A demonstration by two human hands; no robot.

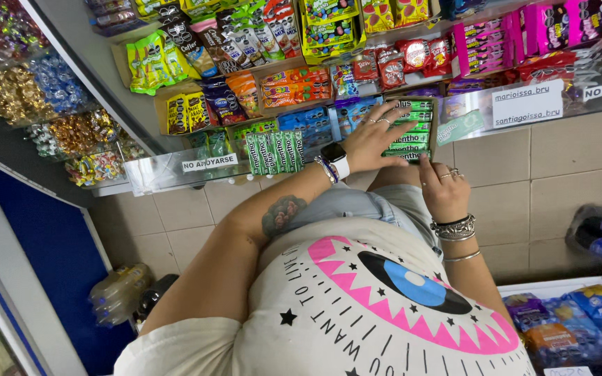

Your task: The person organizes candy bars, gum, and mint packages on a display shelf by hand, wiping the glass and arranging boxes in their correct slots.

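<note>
Hands (405,163) on glossy green candy rolls (407,132)

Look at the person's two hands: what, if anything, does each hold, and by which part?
Neither grips anything: left hand lies flat on the green candy rolls; right hand touches their front edge.

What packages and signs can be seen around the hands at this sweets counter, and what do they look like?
Green roll packs: stacked box on the shelf, under the left hand and by the right hand.
Green roll row: standing side by side, further left.
Yellow-green bags: upper shelf, left.
Pink boxes: upper right.
White label: rectangular, on the glass front, right.
White strip sign: on the glass edge, left.
</note>
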